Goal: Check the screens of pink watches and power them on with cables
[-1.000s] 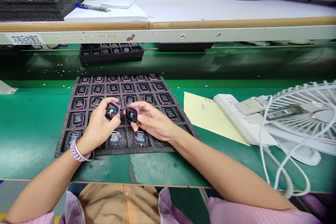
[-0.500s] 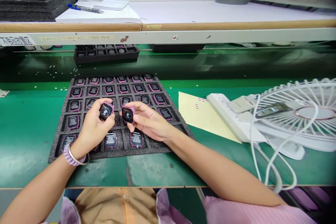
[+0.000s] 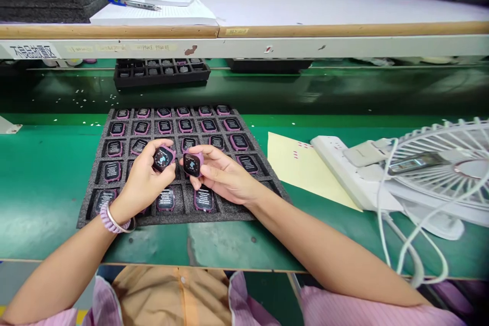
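Note:
Between thumb and fingers, my left hand (image 3: 143, 175) grips a purple-cased smartwatch (image 3: 163, 158) without a strap, its lit screen facing up. My right hand (image 3: 225, 175) holds a second such smartwatch (image 3: 192, 164) by its edges, close beside the first but apart from it. A graphic glows on both dark screens. Below both hands lies a black foam tray (image 3: 225, 218) divided into compartments. Several more purple watches (image 3: 204, 198) sit in it, showing lines of white text. My hands and wrists cover part of the tray.
At right, a white power strip (image 3: 344, 173) lies beside a yellow sheet (image 3: 301, 168), near a white fan (image 3: 451, 163) and loose cables. Another black tray (image 3: 162, 77) stands under the shelf (image 3: 267, 47). A notebook (image 3: 164, 14) with a pen rests on the shelf; a person is behind.
The camera view has shifted, so the scene sits a little further right and higher. Both hands keep hold of their watches in nearly the same pose.

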Action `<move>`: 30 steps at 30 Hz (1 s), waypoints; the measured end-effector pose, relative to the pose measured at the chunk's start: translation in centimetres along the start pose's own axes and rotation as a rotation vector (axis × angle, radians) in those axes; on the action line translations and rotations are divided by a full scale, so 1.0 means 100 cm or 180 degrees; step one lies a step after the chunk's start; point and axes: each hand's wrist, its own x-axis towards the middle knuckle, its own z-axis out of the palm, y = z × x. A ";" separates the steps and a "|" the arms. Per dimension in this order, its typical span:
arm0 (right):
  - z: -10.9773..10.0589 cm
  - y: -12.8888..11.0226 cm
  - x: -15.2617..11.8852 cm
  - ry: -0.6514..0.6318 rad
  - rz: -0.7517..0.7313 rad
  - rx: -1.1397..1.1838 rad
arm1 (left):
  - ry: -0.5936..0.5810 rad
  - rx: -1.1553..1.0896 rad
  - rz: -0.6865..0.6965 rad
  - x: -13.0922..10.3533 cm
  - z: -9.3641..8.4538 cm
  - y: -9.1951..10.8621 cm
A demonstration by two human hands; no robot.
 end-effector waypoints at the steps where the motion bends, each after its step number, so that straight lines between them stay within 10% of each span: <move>1: 0.000 0.000 0.000 -0.0018 0.0001 0.0007 | -0.0012 0.0038 0.0002 0.000 0.000 0.000; 30: -0.003 0.002 0.001 -0.0004 0.0099 0.0054 | -0.0128 -0.0199 -0.0233 0.001 0.000 0.000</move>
